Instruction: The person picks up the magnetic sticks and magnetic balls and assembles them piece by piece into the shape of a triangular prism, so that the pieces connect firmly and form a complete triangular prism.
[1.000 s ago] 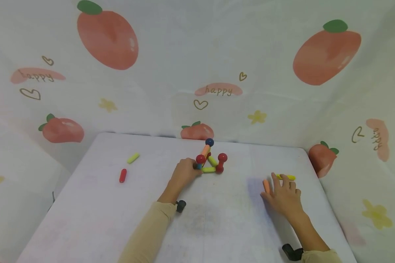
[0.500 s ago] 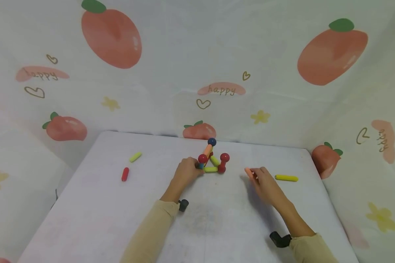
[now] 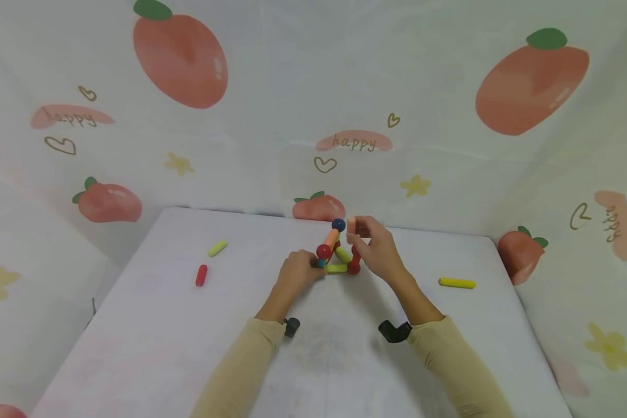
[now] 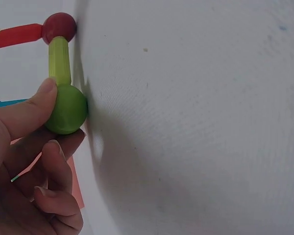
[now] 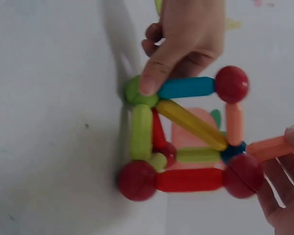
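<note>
A frame of coloured sticks and balls stands at the back middle of the table. With thumb and fingers my left hand (image 3: pixel 296 271) pinches the green ball (image 4: pixel 67 110) at its lower corner. From that ball run a blue stick (image 5: pixel 188 87), a yellow stick (image 5: pixel 193 125) and a lime stick (image 4: pixel 60 59). My right hand (image 3: pixel 378 247) pinches a loose orange stick (image 5: pixel 270 148) at the frame's upper right. In the right wrist view this stick's end is right at the dark blue ball (image 5: pixel 232 151). The red balls (image 5: pixel 138 180) form other corners.
A yellow stick (image 3: pixel 457 283) lies on the right of the white table (image 3: pixel 313 360). On the left lie a lime stick (image 3: pixel 217 248) and a red stick (image 3: pixel 201 275). Behind the table hangs a peach-printed cloth (image 3: pixel 261 145).
My right hand has picked up the orange stick from the right side and carried it left to the top of the frame. My left hand has stayed at the green ball.
</note>
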Demonstrator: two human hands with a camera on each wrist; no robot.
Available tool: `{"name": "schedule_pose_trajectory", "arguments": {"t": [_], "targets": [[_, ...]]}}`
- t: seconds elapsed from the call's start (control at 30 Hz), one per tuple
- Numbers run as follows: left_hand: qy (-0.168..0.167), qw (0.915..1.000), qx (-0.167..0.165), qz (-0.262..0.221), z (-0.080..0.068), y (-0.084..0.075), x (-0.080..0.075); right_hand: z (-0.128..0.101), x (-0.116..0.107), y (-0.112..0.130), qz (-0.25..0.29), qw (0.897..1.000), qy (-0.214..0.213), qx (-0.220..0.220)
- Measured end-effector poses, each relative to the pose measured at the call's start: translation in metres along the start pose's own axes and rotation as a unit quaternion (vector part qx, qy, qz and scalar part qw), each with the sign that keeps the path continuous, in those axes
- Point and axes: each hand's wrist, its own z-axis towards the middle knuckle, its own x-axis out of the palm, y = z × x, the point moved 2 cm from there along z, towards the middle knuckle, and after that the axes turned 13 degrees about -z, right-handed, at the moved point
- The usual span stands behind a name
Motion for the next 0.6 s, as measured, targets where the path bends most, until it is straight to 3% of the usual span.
{"name": "schedule_pose_trajectory", "arguments": {"t": [0.13, 0.23, 0.43, 0.6], "targets": [[0.001, 0.9999, 0.011, 0.004, 0.000, 0.000, -0.002, 0.004, 0.020, -0.006, -0.010, 1.000, 0.020, -0.016], [0.001, 0.9999, 0.014, 0.007, -0.001, 0.000, -0.002, 0.003, 0.029, -0.011, -0.047, 0.998, 0.034, -0.022], [-0.004, 0.9998, 0.019, 0.003, 0.000, 0.002, -0.002, -0.002, 0.032, -0.015, -0.117, 0.991, 0.069, -0.017], [-0.003, 0.9998, 0.018, -0.002, 0.002, 0.004, -0.001, -0.002, 0.032, -0.017, -0.149, 0.985, 0.080, -0.046]]}}
